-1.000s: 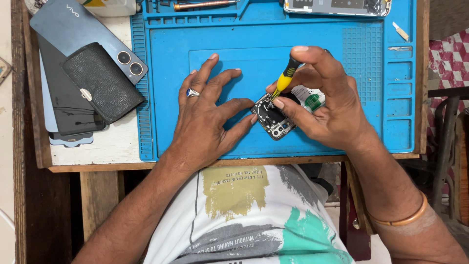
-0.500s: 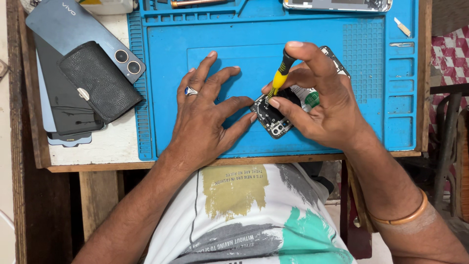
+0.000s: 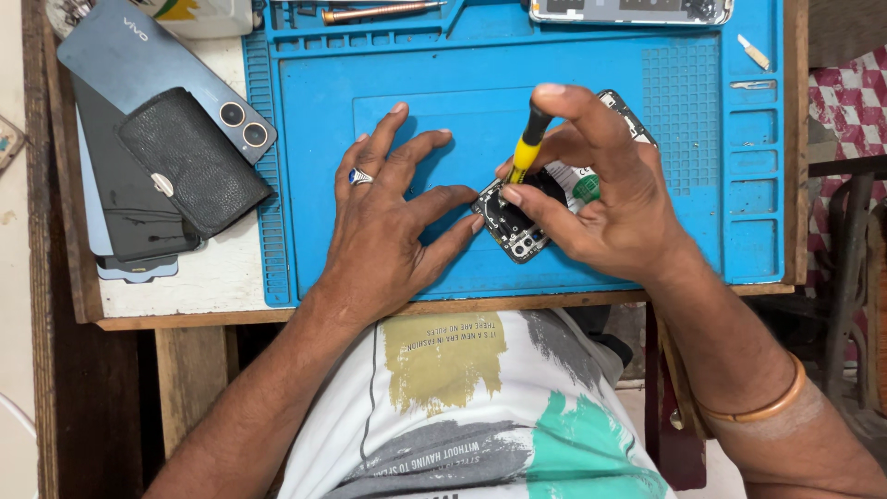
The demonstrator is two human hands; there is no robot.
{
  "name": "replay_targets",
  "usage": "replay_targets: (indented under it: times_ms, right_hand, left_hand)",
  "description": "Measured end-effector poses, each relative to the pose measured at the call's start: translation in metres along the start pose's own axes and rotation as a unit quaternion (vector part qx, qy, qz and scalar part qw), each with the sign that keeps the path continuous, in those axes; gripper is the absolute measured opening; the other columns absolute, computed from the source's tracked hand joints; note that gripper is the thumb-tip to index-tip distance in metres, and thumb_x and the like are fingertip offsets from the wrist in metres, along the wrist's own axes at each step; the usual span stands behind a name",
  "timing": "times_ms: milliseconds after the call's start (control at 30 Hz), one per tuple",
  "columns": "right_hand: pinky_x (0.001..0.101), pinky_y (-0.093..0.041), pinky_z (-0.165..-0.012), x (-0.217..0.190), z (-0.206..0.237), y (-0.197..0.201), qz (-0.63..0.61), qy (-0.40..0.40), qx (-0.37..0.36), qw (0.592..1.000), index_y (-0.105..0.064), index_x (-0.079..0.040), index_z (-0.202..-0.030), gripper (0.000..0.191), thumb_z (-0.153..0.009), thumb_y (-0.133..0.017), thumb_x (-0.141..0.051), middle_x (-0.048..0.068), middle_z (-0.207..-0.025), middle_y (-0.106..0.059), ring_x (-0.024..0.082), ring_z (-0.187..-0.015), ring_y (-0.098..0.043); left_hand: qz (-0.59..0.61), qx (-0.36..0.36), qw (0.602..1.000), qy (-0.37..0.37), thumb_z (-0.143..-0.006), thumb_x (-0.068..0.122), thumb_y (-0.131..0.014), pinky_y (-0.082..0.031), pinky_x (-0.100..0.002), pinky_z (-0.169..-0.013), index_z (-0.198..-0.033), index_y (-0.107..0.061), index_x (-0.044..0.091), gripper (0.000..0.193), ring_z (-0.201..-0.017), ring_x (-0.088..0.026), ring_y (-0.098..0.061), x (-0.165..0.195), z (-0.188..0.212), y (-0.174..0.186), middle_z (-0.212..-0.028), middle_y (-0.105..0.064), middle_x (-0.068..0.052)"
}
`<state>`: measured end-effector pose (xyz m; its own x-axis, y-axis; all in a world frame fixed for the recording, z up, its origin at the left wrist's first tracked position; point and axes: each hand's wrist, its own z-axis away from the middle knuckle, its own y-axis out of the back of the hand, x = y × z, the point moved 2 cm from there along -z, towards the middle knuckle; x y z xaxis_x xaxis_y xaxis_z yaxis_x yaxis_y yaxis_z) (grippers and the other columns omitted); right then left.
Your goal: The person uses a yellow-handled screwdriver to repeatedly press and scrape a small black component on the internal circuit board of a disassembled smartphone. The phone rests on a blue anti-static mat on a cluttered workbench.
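Observation:
An opened phone (image 3: 520,226) with its back off lies tilted on the blue work mat (image 3: 443,74), its camera end toward me. My right hand (image 3: 605,194) covers most of it and grips a small yellow and black screwdriver (image 3: 528,145), tip down on the phone's inner board. My left hand (image 3: 388,226), with a ring on one finger, lies flat on the mat with fingers spread; its fingertips touch the phone's lower left corner.
At the left lie a stack of phone back covers (image 3: 120,212), a blue-grey phone (image 3: 162,79) and a black pouch (image 3: 189,162). Along the mat's far edge are a copper-coloured tool (image 3: 383,12) and another phone part (image 3: 633,11). A small blade (image 3: 753,51) rests at the top right.
My right hand has turned the screwdriver a little more upright over the phone. My left hand stays flat on the mat.

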<state>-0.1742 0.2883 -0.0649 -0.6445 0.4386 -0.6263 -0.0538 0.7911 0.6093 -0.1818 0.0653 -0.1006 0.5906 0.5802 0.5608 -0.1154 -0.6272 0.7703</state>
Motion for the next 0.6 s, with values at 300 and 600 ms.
replay_targets:
  times_ms: [300, 600]
  right_hand:
    - [0.0347, -0.063, -0.079, 0.0061, 0.0003, 0.0022, 0.017, -0.014, 0.028, 0.999, -0.032, -0.009, -0.148, 0.088, -0.084, -0.092, -0.013, 0.015, -0.119, -0.064, 0.024, -0.095, -0.075]
    - [0.0346, -0.061, -0.085, 0.0058, 0.0009, 0.0069, -0.071, -0.009, -0.02, 0.997, -0.027, -0.009, -0.154, 0.076, -0.096, -0.076, 0.002, 0.009, -0.112, -0.074, 0.022, -0.104, -0.075]
  left_hand:
    - [-0.001, -0.003, 1.0, 0.001, -0.091, 0.04, -0.08, -0.018, -0.067, -0.121, -0.105, -0.082, 0.02, 0.024, -0.152, -0.041, -0.027, -0.0016, 0.0003, -0.002, -0.146, -0.055, -0.015]
    - [-0.002, 0.0, 1.0, 0.002, -0.091, 0.04, -0.08, -0.018, -0.067, -0.121, -0.107, -0.082, 0.021, 0.025, -0.153, -0.041, -0.026, 0.001, 0.0004, -0.0004, -0.146, -0.055, -0.014]
